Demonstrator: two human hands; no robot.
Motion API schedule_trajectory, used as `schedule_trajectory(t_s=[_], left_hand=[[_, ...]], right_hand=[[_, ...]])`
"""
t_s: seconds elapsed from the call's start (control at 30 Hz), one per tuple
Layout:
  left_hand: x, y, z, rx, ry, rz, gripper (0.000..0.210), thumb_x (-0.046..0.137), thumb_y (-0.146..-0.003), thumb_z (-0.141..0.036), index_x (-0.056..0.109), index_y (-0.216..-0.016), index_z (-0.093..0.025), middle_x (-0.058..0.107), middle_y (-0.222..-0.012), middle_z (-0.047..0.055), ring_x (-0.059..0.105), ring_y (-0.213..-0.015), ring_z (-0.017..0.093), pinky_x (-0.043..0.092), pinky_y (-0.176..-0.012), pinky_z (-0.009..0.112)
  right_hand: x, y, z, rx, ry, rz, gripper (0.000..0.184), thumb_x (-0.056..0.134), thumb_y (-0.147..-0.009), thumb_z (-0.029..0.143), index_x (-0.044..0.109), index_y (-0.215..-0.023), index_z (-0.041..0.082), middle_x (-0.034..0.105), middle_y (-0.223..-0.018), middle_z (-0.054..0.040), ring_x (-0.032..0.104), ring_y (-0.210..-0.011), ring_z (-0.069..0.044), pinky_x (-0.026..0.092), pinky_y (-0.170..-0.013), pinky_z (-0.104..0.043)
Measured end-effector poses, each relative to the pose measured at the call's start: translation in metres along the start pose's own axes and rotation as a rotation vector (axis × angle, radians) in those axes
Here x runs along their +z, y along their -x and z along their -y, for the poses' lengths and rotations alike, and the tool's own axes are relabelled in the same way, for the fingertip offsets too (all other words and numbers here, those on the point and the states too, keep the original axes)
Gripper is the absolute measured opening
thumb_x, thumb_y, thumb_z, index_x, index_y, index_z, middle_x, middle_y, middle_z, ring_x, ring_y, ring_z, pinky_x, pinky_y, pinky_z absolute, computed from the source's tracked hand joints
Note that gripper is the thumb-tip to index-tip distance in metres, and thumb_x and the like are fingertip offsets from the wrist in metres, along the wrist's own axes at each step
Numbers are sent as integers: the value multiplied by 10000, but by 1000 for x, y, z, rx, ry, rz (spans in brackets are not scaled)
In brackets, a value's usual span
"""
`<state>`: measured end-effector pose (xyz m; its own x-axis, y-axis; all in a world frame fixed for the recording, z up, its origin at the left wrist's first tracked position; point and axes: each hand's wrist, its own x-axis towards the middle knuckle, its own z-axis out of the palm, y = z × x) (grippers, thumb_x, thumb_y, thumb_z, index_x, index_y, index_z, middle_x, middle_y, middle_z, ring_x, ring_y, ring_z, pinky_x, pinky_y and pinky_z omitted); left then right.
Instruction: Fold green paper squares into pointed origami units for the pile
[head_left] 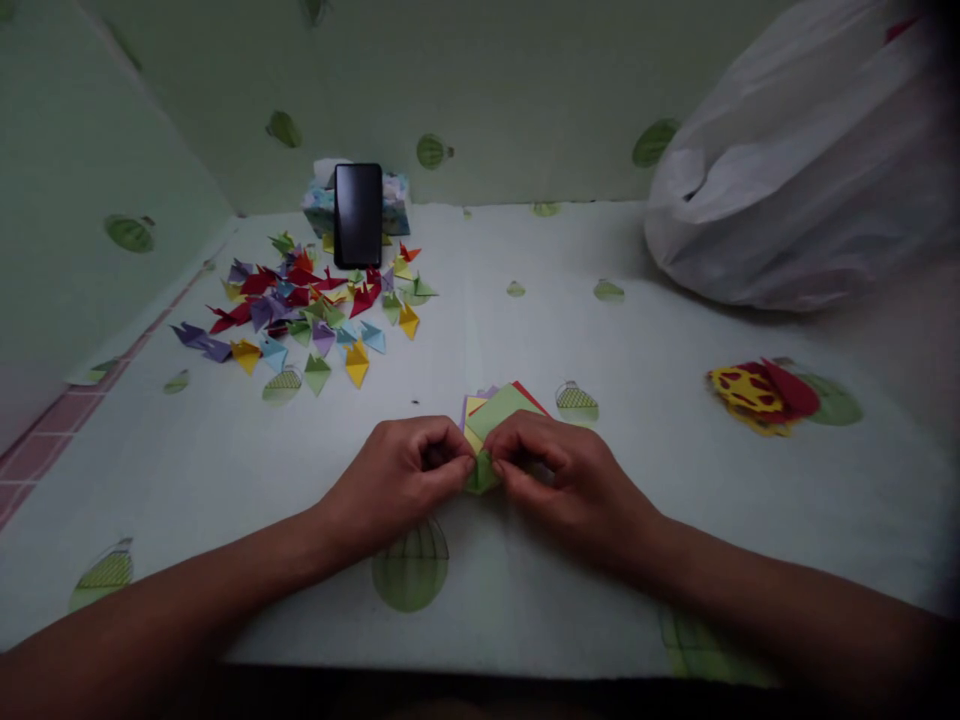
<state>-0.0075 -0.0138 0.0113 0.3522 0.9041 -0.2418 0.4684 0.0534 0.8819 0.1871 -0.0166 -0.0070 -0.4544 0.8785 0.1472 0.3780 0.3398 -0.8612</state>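
Both of my hands meet at the middle of the table over a small folded piece of green paper. My left hand pinches its left side between thumb and forefinger. On the other side my right hand pinches it the same way, fingertips almost touching the left ones. Just behind lies a fanned stack of square paper sheets in green, yellow, red and purple, partly covered by my right hand. The exact folds of the held paper are hidden by my fingers.
Many colourful folded paper cranes lie in a heap at the back left. A phone leans on a tissue box behind them. Red and yellow cut-out pieces lie at right, below a large white plastic bag.
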Motion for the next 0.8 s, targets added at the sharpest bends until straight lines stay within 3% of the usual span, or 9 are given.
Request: schedule_trajectory(t_s=[0.37,0.8], left_hand=[[4,1,-3,-39,89,-25,142,627,-763,-296,624,-736,-157,629,-709,10,528,-655,127,412,-598,246],[4,0,-5,-142,239,94,143,684,-731,-265,626,-777,-142,593,-672,-35,483,-600,77,371,-551,195]], right_hand=[[-3,-2,5,184,-134,37,90,571,-803,141,605,-721,153,604,-700,-9,521,-638,-128,386,-561,-255],[-2,-2,8,261,-169,97,99,604,-782,210,597,-698,158,578,-664,1,482,-609,-118,353,-535,-248]])
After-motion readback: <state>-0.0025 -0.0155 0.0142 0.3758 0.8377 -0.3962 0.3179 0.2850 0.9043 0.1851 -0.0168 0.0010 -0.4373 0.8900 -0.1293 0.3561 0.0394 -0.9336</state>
